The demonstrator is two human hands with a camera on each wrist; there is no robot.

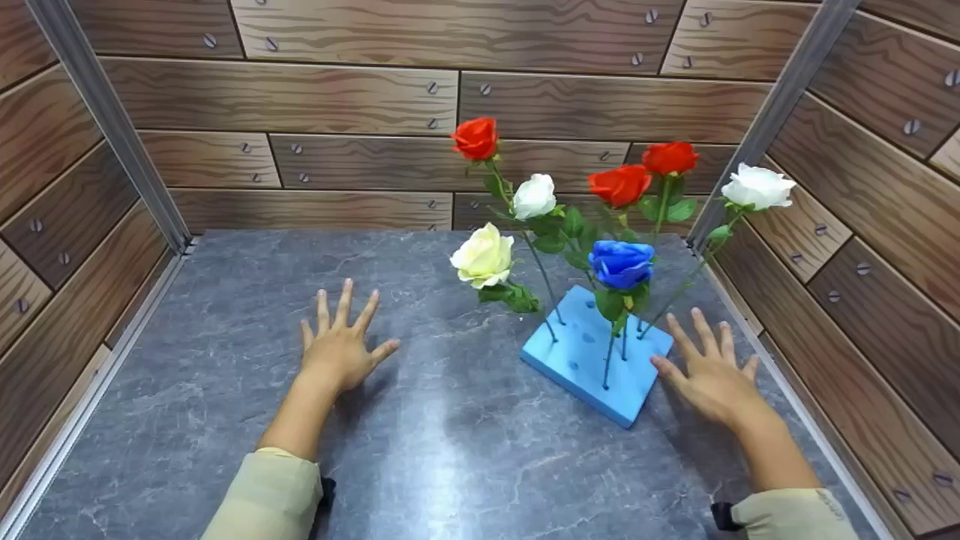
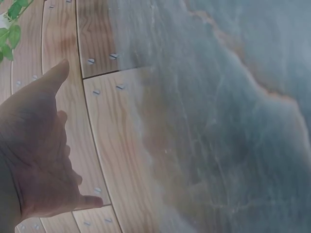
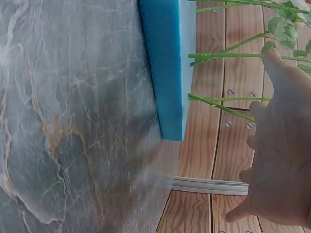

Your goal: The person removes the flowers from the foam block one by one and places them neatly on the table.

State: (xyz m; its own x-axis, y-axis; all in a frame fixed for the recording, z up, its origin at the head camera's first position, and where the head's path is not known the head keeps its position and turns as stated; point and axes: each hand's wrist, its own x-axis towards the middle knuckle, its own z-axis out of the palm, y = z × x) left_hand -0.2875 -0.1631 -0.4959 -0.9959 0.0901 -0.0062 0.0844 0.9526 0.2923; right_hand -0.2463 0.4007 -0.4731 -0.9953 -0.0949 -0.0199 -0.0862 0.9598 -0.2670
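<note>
1. Roses (image 1: 621, 265): seven, standing in the block (image 1: 592, 356) at the right side of the table (image 1: 435, 435). Three are red (image 1: 475, 138), two white (image 1: 534, 196), one yellow (image 1: 484, 256), one blue. Heads are rounded, with layered petals; stems are thin and green, with toothed leaves (image 1: 522, 298).
2. Block: one, light blue, flat, four-sided, with a matt surface. Round holes mark its top face.
3. Left hand (image 1: 337, 358): fingers spread wide, grip holding nothing, over the table left of the block and well apart from it.
4. Right hand (image 1: 716, 382): fingers spread wide, grip holding nothing, just beside the block's right edge. Contact between thumb and block cannot be determined.
5. Table: one, grey, smooth, marble-veined, reflecting light.
6. Walls (image 1: 345, 94): three in view, wood-grain planks with slotted screws.
7. Sleeves (image 1: 266, 499): two, pale fabric.
</note>
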